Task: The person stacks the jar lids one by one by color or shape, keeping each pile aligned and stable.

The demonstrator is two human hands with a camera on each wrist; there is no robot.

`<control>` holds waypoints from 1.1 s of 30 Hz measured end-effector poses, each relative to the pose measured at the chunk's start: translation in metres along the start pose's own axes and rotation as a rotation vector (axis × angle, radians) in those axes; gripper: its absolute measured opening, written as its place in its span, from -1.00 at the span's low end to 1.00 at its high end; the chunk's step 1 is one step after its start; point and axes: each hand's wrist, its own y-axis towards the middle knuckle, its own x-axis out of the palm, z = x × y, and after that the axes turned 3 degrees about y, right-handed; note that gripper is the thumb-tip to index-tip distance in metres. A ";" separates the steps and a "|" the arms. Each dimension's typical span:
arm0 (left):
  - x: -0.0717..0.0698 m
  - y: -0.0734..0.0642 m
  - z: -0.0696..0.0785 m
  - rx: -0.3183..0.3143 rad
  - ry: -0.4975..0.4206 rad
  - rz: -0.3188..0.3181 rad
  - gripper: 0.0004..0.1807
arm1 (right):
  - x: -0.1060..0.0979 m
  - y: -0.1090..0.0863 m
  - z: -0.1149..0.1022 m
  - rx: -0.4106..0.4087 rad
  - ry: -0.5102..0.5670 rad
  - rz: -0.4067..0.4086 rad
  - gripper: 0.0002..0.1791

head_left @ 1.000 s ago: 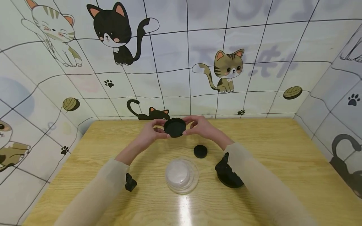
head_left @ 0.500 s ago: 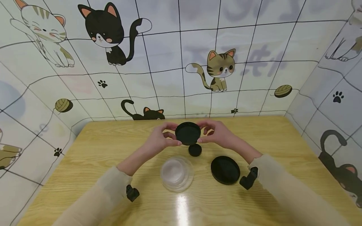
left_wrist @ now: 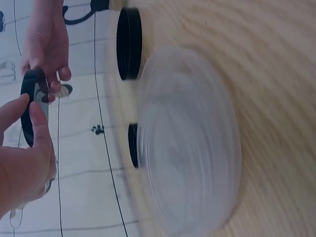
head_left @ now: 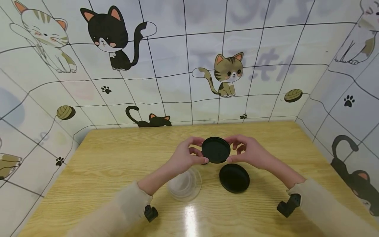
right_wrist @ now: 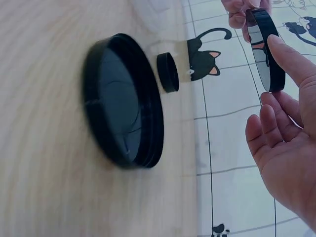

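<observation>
A round black lid [head_left: 215,150] is held up over the table by both hands, its flat inside toward the head camera. My left hand [head_left: 188,154] pinches its left edge between thumb and fingers. On the opposite edge, my right hand [head_left: 248,151] grips it the same way. Just below, a larger black lid [head_left: 234,178] lies on the table with its rim upward, as the right wrist view shows. A small black lid [right_wrist: 168,72] sits beyond it, mostly hidden behind my left hand in the head view. Clear plastic round containers [head_left: 184,186], seemingly nested, stand under my left wrist.
The wooden table [head_left: 124,148] ends at a back wall covered with a cat-printed sheet [head_left: 174,82]. Similar sheeting rises at both sides. Small black cameras [head_left: 151,213] are strapped at both wrists.
Both hands have carried the black lid to the right and nearer, from the far middle of the table to above the larger lid. The things on the table stay put.
</observation>
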 end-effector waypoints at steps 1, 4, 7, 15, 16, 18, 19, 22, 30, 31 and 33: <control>0.005 0.000 0.000 0.003 0.000 0.000 -0.33 | -0.002 -0.005 0.001 0.004 -0.007 0.002 -0.38; 0.019 -0.001 -0.001 0.014 0.001 -0.004 -0.34 | -0.006 -0.018 0.002 0.021 -0.026 0.010 -0.38; 0.031 -0.002 -0.003 0.015 -0.004 -0.008 -0.35 | -0.010 -0.030 0.003 0.040 -0.039 0.010 -0.36; 0.055 -0.007 -0.013 -0.020 -0.013 -0.032 -0.36 | -0.013 -0.054 0.009 0.063 -0.063 0.001 -0.36; 0.057 -0.008 -0.014 -0.022 -0.015 -0.035 -0.36 | -0.013 -0.057 0.010 0.060 -0.069 0.002 -0.36; 0.061 -0.010 -0.015 -0.027 -0.025 -0.037 -0.37 | -0.012 -0.060 0.014 0.053 -0.073 0.009 -0.37; 0.062 -0.010 -0.016 -0.029 -0.027 -0.035 -0.37 | -0.011 -0.062 0.015 0.048 -0.073 0.014 -0.37; 0.067 -0.011 -0.017 -0.033 -0.030 -0.028 -0.36 | -0.009 -0.066 0.020 0.031 -0.066 0.029 -0.38; 0.077 -0.011 -0.027 -0.020 0.009 -0.035 -0.34 | -0.005 -0.075 0.026 0.034 -0.063 0.052 -0.36; 0.078 -0.010 -0.028 -0.021 0.015 -0.032 -0.34 | -0.005 -0.075 0.027 0.033 -0.061 0.053 -0.35; 0.079 -0.010 -0.029 -0.025 0.024 -0.027 -0.35 | -0.003 -0.075 0.030 0.041 -0.060 0.058 -0.35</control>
